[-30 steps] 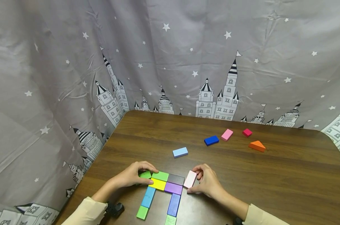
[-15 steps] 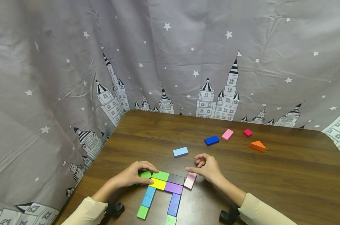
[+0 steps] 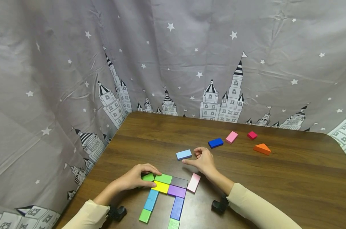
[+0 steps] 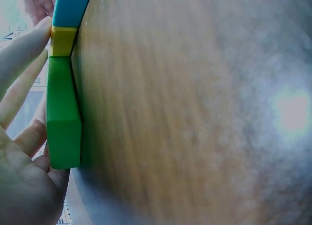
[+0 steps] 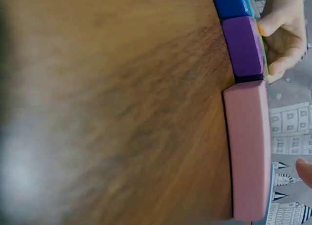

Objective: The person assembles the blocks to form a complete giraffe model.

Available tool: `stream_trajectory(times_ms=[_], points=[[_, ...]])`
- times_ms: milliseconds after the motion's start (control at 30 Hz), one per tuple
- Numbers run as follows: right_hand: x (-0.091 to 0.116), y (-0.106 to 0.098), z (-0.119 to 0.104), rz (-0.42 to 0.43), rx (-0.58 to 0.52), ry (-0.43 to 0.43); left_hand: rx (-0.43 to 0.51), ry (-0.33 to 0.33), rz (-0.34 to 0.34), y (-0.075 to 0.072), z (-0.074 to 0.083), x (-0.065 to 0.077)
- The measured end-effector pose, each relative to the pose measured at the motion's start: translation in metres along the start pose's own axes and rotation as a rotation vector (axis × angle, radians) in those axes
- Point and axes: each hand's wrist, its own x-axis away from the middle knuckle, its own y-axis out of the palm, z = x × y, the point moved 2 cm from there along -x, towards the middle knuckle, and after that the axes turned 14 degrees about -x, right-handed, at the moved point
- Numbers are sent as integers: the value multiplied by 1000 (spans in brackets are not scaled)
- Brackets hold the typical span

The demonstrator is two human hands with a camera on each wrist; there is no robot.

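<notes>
In front of a grey fabric curtain (image 3: 173, 63) printed with stars and castles, with no brand or writing I can read, the brown wood-grain surface (image 3: 247, 184) carries everything I'm watching. I have the left hand (image 3: 138, 176) with its grip curled round the pieces, I judge to stop them shifting, and the right hand (image 3: 204, 161) with its grip spread and holding nothing. The flat light-blue rectangular block (image 3: 183, 154) lies beside the right thumb, the pale-pink rectangular block (image 3: 194, 183) slants beside the dark-grey one (image 3: 179, 182), the yellow rectangular block (image 3: 162, 187) meets the left thumb, and the green angled end block (image 4: 63, 93) sits within the left grip.
</notes>
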Motion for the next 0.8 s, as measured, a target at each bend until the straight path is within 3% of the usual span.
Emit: stream_trajectory(times_ms=[433,800], points=[[-6,24,-6,12,74,-5,-1,2,-4,-1,2,0],[-6,34,-3,38,131,-61,-1,-9,-10,-1,2,0]])
